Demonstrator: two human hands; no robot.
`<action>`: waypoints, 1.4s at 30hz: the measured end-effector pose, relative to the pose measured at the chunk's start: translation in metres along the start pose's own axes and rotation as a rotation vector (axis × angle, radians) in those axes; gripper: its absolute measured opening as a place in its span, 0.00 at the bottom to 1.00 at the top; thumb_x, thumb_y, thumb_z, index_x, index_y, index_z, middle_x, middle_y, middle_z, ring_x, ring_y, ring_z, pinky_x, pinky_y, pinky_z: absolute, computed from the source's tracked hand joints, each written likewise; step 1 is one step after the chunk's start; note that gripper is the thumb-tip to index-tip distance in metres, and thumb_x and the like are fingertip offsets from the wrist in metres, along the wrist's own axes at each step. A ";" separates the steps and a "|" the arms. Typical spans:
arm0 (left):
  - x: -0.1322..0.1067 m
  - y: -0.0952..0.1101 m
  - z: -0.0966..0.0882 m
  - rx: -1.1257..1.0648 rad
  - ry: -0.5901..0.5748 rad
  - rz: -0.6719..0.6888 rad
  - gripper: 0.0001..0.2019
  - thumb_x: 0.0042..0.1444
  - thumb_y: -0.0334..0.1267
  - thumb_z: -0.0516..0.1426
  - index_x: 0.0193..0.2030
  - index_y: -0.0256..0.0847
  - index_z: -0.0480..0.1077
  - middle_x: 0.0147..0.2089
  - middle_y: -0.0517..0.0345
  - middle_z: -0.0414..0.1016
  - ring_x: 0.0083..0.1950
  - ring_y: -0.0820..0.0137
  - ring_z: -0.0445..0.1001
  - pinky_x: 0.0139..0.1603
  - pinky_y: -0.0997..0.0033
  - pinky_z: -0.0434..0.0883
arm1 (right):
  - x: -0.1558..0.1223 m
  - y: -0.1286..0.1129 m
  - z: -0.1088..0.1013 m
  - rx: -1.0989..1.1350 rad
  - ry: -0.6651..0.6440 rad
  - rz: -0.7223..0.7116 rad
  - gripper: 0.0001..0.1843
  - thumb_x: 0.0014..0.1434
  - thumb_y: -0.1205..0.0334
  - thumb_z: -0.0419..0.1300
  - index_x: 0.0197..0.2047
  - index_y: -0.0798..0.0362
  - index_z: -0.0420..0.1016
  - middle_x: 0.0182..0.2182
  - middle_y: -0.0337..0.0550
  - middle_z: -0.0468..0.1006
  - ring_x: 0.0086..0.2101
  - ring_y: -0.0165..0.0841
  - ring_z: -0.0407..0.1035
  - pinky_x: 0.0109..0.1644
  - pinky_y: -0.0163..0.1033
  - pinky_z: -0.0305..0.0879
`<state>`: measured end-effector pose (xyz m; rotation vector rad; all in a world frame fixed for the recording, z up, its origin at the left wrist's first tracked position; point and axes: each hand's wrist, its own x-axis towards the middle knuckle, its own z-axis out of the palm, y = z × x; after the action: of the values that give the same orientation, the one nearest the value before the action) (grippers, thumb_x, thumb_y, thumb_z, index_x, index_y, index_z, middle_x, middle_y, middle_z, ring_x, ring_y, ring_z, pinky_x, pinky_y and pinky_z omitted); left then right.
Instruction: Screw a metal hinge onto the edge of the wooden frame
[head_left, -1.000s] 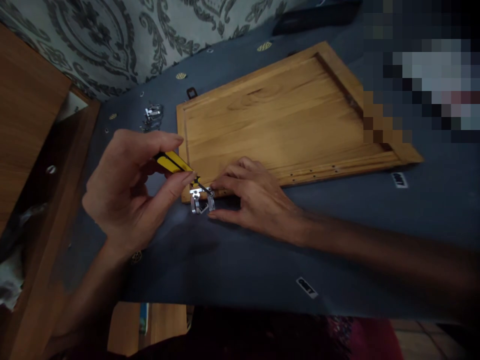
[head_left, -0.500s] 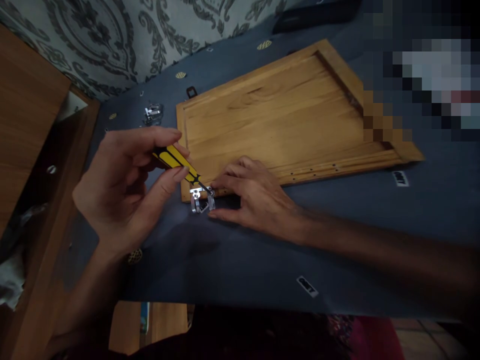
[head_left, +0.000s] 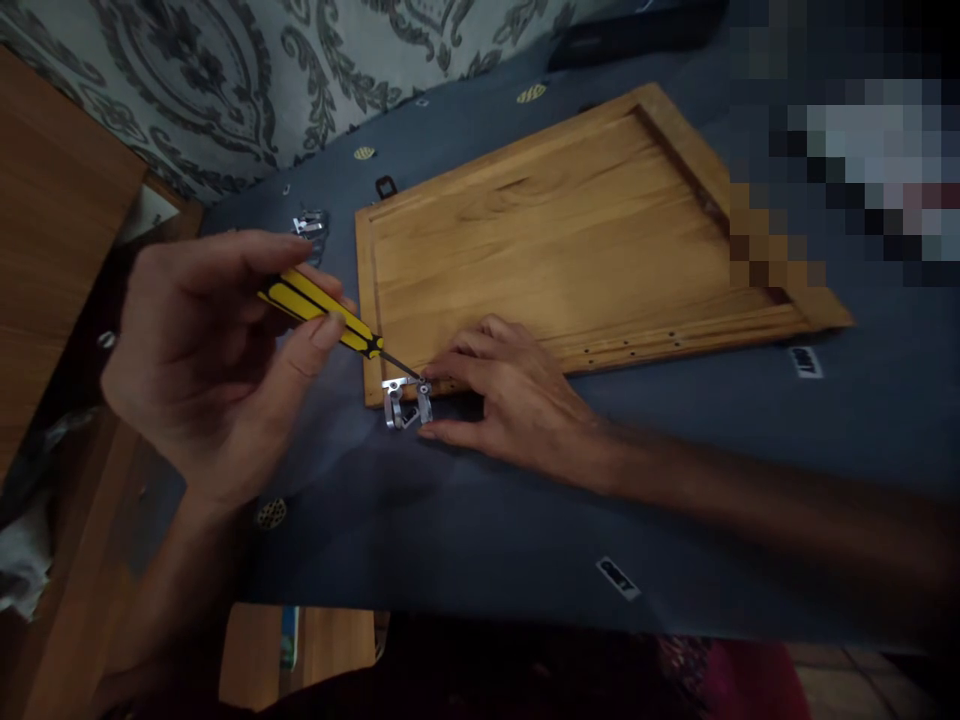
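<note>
My left hand point(head_left: 232, 350) pinches the yellow and black handle of a screwdriver point(head_left: 322, 310) between thumb and fingers. The shaft slants down to the right, its tip at a silver metal hinge point(head_left: 391, 388) on the near left corner of a wooden panel point(head_left: 525, 240). Just right of the hinge rests my right hand point(head_left: 517, 400), its thumb and fingertips closed about the hinge's right end and the panel's edge. Whether a screw sits under the tip is too small to tell. Several small holes run along the panel's near edge.
More metal hinges point(head_left: 309, 225) lie behind my left hand on the dark blue patterned cloth point(head_left: 450, 540). A dark loop point(head_left: 385, 187) sticks out past the panel's far left edge. Wooden furniture point(head_left: 60, 200) stands at left, and a long black object point(head_left: 637, 35) lies at the back.
My left hand has moved left and back with the screwdriver, which now leans flatter, its tip still at the hinge. My right hand has stayed in place.
</note>
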<state>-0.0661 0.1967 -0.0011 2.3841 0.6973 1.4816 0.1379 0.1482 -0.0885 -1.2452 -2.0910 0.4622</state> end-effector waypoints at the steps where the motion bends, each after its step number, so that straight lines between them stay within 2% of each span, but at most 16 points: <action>1: -0.001 0.000 0.000 0.000 -0.018 -0.015 0.22 0.59 0.27 0.68 0.56 0.55 0.78 0.50 0.61 0.79 0.46 0.67 0.83 0.41 0.64 0.87 | 0.000 0.000 0.000 0.003 0.000 0.001 0.24 0.55 0.47 0.76 0.48 0.55 0.84 0.38 0.47 0.79 0.43 0.43 0.66 0.47 0.46 0.60; 4: -0.002 0.001 0.002 0.012 -0.052 -0.034 0.22 0.59 0.26 0.66 0.57 0.53 0.77 0.49 0.59 0.80 0.47 0.66 0.83 0.42 0.63 0.87 | 0.000 0.000 0.000 0.008 -0.002 0.004 0.24 0.55 0.46 0.75 0.47 0.55 0.84 0.38 0.47 0.79 0.43 0.44 0.66 0.48 0.47 0.61; 8: -0.003 0.001 0.002 0.051 -0.040 0.046 0.23 0.56 0.26 0.68 0.57 0.48 0.77 0.48 0.61 0.80 0.46 0.65 0.84 0.39 0.61 0.87 | 0.001 -0.003 -0.003 0.018 -0.031 0.021 0.23 0.56 0.48 0.75 0.48 0.57 0.84 0.39 0.49 0.79 0.43 0.44 0.66 0.49 0.49 0.62; 10: -0.004 0.000 0.002 0.056 -0.045 0.043 0.23 0.57 0.26 0.67 0.58 0.48 0.77 0.49 0.60 0.80 0.46 0.65 0.84 0.40 0.61 0.87 | 0.001 -0.003 -0.003 0.013 -0.042 0.029 0.24 0.56 0.48 0.75 0.48 0.57 0.83 0.39 0.49 0.79 0.44 0.44 0.66 0.49 0.49 0.63; 14: -0.006 -0.002 0.001 0.052 -0.078 0.020 0.24 0.58 0.26 0.67 0.59 0.50 0.76 0.50 0.58 0.80 0.46 0.66 0.83 0.44 0.61 0.87 | 0.001 -0.001 -0.001 0.006 -0.024 0.017 0.25 0.56 0.46 0.75 0.48 0.55 0.83 0.40 0.48 0.79 0.44 0.44 0.67 0.49 0.48 0.62; 19: -0.004 -0.007 0.001 0.040 -0.105 0.115 0.25 0.57 0.28 0.68 0.61 0.48 0.74 0.47 0.60 0.79 0.45 0.66 0.84 0.39 0.62 0.87 | 0.000 0.002 0.001 0.013 -0.017 0.003 0.25 0.55 0.45 0.75 0.49 0.56 0.83 0.40 0.48 0.79 0.44 0.45 0.67 0.50 0.48 0.62; 23: -0.002 -0.002 -0.001 0.057 -0.144 0.093 0.24 0.57 0.27 0.67 0.59 0.48 0.76 0.48 0.61 0.80 0.46 0.66 0.84 0.40 0.60 0.88 | 0.000 0.000 0.000 -0.004 -0.023 0.010 0.23 0.56 0.47 0.75 0.48 0.54 0.83 0.40 0.48 0.78 0.45 0.44 0.66 0.49 0.48 0.61; 27: -0.001 0.004 -0.003 0.048 -0.146 0.048 0.23 0.57 0.25 0.67 0.57 0.48 0.78 0.48 0.60 0.81 0.48 0.65 0.83 0.41 0.63 0.87 | 0.001 -0.003 -0.002 -0.001 -0.040 0.031 0.22 0.55 0.49 0.76 0.47 0.55 0.84 0.41 0.48 0.79 0.45 0.45 0.66 0.50 0.48 0.61; 30: 0.000 0.005 -0.004 0.057 -0.161 0.066 0.23 0.57 0.26 0.69 0.57 0.49 0.78 0.48 0.60 0.81 0.48 0.64 0.84 0.41 0.65 0.87 | 0.001 -0.005 -0.003 0.006 -0.044 0.038 0.22 0.56 0.50 0.75 0.46 0.57 0.84 0.41 0.49 0.79 0.45 0.45 0.66 0.50 0.49 0.61; 34: 0.001 0.005 -0.005 0.035 -0.176 0.074 0.24 0.57 0.26 0.69 0.58 0.51 0.77 0.49 0.61 0.82 0.48 0.64 0.84 0.44 0.64 0.87 | 0.002 -0.003 -0.002 0.006 -0.026 0.025 0.23 0.55 0.47 0.75 0.46 0.55 0.84 0.40 0.47 0.80 0.44 0.44 0.66 0.48 0.47 0.60; 37: 0.001 0.004 -0.004 -0.015 -0.167 0.055 0.24 0.57 0.23 0.68 0.58 0.49 0.77 0.49 0.61 0.82 0.48 0.66 0.84 0.44 0.64 0.87 | 0.002 -0.002 -0.001 -0.001 -0.017 0.022 0.24 0.54 0.46 0.76 0.46 0.55 0.85 0.39 0.47 0.80 0.43 0.44 0.66 0.47 0.46 0.59; 42: 0.001 -0.002 -0.002 0.024 -0.164 0.106 0.20 0.60 0.27 0.68 0.57 0.48 0.77 0.48 0.60 0.82 0.47 0.66 0.84 0.43 0.67 0.86 | 0.002 -0.002 -0.001 0.003 -0.017 0.017 0.23 0.55 0.48 0.76 0.47 0.56 0.85 0.39 0.48 0.80 0.44 0.45 0.67 0.48 0.47 0.61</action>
<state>-0.0684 0.1985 -0.0005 2.5616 0.5615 1.3033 0.1367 0.1488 -0.0864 -1.2631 -2.0944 0.4848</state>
